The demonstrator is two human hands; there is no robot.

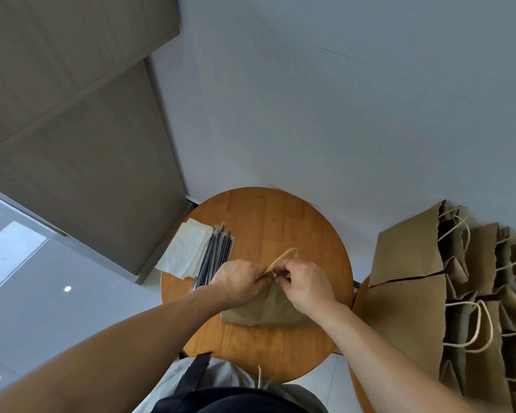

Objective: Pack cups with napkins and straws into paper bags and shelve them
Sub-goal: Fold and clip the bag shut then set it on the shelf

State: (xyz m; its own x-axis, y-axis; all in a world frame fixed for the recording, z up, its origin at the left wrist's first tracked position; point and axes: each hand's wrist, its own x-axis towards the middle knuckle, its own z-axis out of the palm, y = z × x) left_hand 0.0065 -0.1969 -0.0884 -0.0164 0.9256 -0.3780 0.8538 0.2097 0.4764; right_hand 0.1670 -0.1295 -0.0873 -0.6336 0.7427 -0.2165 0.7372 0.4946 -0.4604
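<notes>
A brown paper bag (265, 308) stands on the round wooden table (283, 222), its top pinched together. My left hand (239, 281) and my right hand (306, 286) both grip the bag's mouth, just below its twisted paper handles (283, 259). What is inside the bag is hidden. A stack of white napkins (185, 253) lies at the table's left edge. Beside the napkins lies a bundle of wrapped black straws (213, 257). No cup is visible.
Several brown paper bags (414, 281) with handles lie stacked on a second wooden surface to the right. A grey-brown cabinet (81, 150) stands at the left against the white wall. Glossy white floor lies below left.
</notes>
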